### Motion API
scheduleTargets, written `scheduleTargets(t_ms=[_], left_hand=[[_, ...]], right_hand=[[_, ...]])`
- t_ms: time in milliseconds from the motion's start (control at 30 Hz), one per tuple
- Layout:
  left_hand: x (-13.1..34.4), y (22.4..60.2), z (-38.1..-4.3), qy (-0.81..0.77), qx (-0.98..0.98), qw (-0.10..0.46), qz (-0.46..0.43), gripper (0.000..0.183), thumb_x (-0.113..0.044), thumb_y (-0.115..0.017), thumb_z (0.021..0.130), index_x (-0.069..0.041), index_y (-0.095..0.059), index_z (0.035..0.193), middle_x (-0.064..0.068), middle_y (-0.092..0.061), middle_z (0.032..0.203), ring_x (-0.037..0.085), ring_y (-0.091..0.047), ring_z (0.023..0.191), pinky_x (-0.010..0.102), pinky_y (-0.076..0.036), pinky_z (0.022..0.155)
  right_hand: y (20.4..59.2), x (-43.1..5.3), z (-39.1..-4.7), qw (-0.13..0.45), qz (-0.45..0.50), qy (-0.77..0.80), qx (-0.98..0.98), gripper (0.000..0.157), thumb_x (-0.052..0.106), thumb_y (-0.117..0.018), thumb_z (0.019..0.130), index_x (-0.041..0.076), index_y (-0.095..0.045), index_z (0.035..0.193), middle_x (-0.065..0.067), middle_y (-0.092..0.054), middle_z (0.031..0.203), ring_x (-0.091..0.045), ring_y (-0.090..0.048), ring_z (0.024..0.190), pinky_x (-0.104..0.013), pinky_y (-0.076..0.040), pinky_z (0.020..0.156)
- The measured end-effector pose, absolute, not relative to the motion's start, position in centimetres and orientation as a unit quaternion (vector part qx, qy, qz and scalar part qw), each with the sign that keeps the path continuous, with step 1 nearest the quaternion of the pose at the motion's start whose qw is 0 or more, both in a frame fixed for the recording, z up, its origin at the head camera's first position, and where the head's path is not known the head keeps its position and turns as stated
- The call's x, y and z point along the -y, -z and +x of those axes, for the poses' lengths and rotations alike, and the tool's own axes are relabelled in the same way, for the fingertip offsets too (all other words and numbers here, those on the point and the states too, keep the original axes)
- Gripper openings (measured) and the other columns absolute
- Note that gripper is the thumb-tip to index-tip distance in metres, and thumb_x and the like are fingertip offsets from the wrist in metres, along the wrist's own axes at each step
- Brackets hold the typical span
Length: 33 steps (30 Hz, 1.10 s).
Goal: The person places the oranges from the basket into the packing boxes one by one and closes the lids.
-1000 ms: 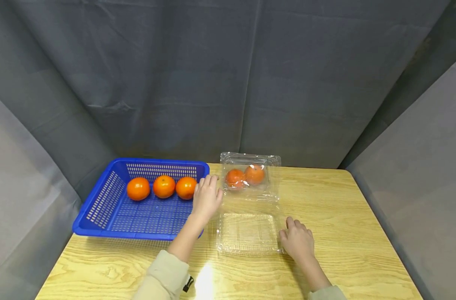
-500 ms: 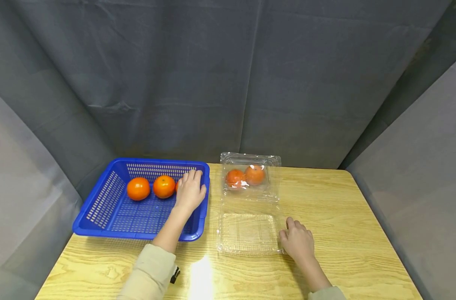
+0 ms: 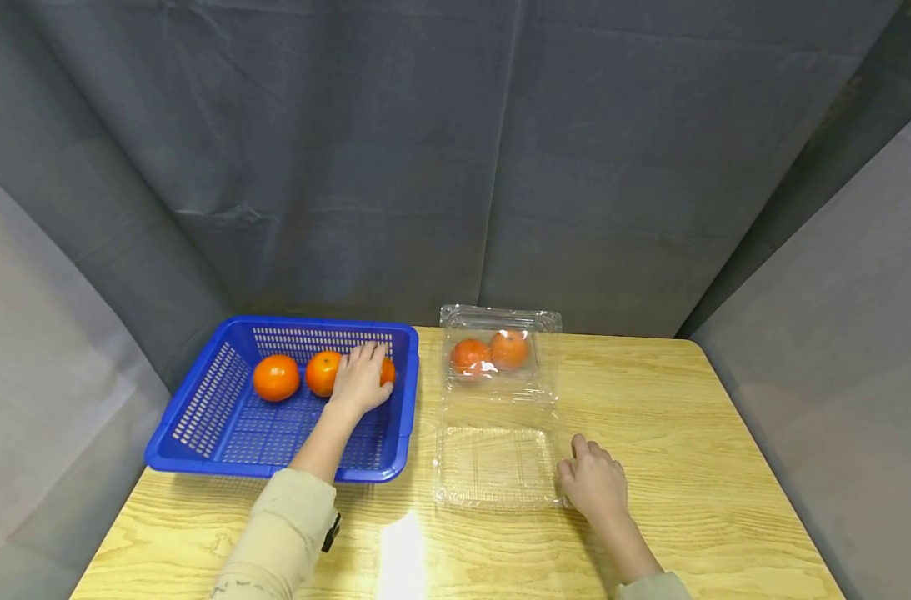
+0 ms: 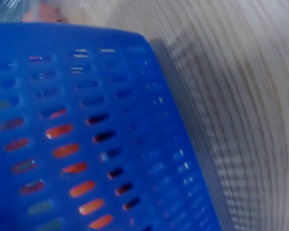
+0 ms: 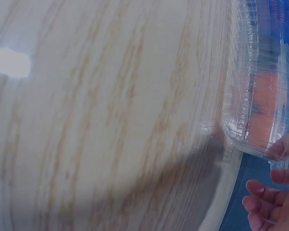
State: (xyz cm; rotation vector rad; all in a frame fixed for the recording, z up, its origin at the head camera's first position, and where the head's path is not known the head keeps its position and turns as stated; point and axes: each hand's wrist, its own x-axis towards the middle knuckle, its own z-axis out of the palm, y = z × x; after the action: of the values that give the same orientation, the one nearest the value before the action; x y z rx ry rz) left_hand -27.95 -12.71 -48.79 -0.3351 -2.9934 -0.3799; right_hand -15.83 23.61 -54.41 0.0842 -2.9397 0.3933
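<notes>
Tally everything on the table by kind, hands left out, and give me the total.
Blue basket: 1
Orange fruit: 5 (3 in the basket, 2 seen through clear plastic)
Clear plastic container: 1
Total: 7

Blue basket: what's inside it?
The blue basket holds three visible fruits: the left fruit in plain view, the middle fruit slightly covered, the right fruit mostly hidden by the left hand. What lies beneath that hand can't be seen.

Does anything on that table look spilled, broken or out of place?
Nothing stands out: three orange fruits sit in the blue basket, two more fruits show through the clear container, and I see no spill or damage.
</notes>
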Motion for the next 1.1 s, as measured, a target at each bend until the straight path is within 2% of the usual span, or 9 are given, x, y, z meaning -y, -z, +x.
scheduleTargets(t_ms=[200, 767, 1100], left_hand=[[13.3, 49.2, -28.5, 0.111, 0.987, 0.015, -0.118, 0.067, -0.027, -0.068, 0.076, -0.005, -0.041, 0.133, 0.017, -0.04, 0.135, 0.034, -0.035, 0.123, 0.053, -0.026, 0.101], [13.0, 50.3, -29.6, 0.083, 0.988, -0.012, -0.128, 0.069, -0.025, -0.071, 0.074, -0.007, -0.041, 0.134, 0.017, -0.041, 0.135, 0.035, -0.034, 0.124, 0.053, -0.027, 0.101], [12.8, 51.0, -29.8, 0.069, 0.99, -0.008, -0.125, 0.069, -0.017, -0.073, 0.072, -0.006, -0.041, 0.133, 0.016, -0.041, 0.133, 0.035, -0.034, 0.122, 0.051, -0.031, 0.1]], right_hand=[[54.4, -23.6, -15.8, 0.089, 0.029, -0.135, 0.986, 0.026, 0.021, -0.056, 0.083, 0.001, -0.055, 0.099, -0.009, -0.056, 0.077, -0.02, -0.048, 0.06, -0.034, -0.04, 0.053], [54.3, -23.6, -15.9, 0.086, 0.034, -0.136, 0.986, 0.025, 0.02, -0.055, 0.083, 0.0, -0.055, 0.097, -0.008, -0.055, 0.076, -0.018, -0.045, 0.059, -0.034, -0.04, 0.054], [54.4, -23.6, -15.8, 0.107, 0.043, -0.118, 0.986, 0.024, 0.02, -0.057, 0.082, 0.001, -0.056, 0.097, -0.009, -0.057, 0.076, -0.02, -0.049, 0.06, -0.033, -0.04, 0.053]])
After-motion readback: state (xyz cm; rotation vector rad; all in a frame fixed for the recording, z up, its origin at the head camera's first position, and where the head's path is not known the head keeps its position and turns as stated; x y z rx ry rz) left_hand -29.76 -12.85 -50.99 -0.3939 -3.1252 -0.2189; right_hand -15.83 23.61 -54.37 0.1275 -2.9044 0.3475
